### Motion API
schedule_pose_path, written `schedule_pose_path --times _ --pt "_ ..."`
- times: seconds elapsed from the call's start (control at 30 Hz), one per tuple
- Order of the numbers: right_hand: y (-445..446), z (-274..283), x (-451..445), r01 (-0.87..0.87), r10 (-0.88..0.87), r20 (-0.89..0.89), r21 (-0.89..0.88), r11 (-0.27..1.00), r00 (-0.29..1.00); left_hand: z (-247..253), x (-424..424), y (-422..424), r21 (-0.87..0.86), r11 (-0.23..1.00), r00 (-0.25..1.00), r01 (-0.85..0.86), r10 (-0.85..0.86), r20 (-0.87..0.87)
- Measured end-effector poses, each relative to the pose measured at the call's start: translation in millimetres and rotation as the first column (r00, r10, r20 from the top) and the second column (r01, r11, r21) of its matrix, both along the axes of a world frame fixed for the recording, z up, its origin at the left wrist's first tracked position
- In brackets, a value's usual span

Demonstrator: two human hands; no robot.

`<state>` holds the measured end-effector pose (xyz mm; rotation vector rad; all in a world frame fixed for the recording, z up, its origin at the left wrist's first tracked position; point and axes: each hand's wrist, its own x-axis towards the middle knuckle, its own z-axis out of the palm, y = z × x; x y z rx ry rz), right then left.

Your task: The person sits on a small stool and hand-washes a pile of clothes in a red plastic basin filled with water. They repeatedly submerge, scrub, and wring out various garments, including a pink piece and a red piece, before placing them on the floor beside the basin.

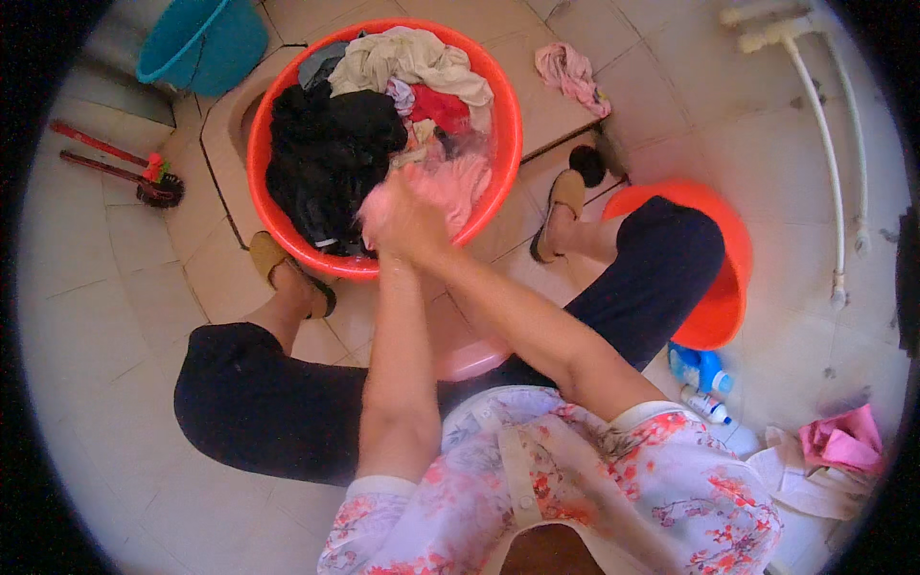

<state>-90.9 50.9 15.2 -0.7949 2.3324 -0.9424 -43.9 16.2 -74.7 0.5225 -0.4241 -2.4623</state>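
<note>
A red-orange plastic basin (516, 136) full of wet laundry sits on the tiled floor between my feet. Over its near side my right hand (422, 221) grips a pink cloth (460, 188), blurred by motion. Pressed close against it, my left hand (390, 236) also holds the pink cloth, its fingers mostly hidden. Black clothing (327, 158) fills the basin's left side, left of my hands. Beyond lie a cream garment (410, 61) and a red cloth (440, 108). A grey cloth (318, 65) rests at the far left rim.
A teal bucket (237, 50) stands at the upper left, above two red-handled brushes (154, 180). Another orange basin (726, 287) leans behind my right knee, near a blue bottle (697, 368) and a white bottle (706, 405). A pink cloth lies beyond the basin; white hoses (819, 129) run at right.
</note>
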Motion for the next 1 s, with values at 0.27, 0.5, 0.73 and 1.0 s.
schedule_pose_path --times 0.27,0.5,0.73,1.0 --pt "-1.1 -41.8 -113.0 -0.527 0.359 -0.544 -0.187 0.829 0.758 79.6 -40.6 11.5 0.294 0.951 0.985 0.099 -0.051 -0.166" --pt "21.3 69.8 -127.8 0.512 0.077 0.697 -0.593 0.622 0.713 77.8 -14.2 45.3 0.267 0.792 0.703 0.55 -0.266 -0.66" --pt "57.8 135.0 -58.7 0.338 0.314 0.566 -0.761 0.554 0.762 101.2 -30.4 56.7 0.36 0.851 0.823 0.383 -0.137 -0.551" --pt "78.9 51.0 28.6 -0.363 0.104 -0.748 -0.191 0.912 0.656 74.5 -34.1 32.2 0.265 0.961 0.976 0.073 -0.014 -0.215"
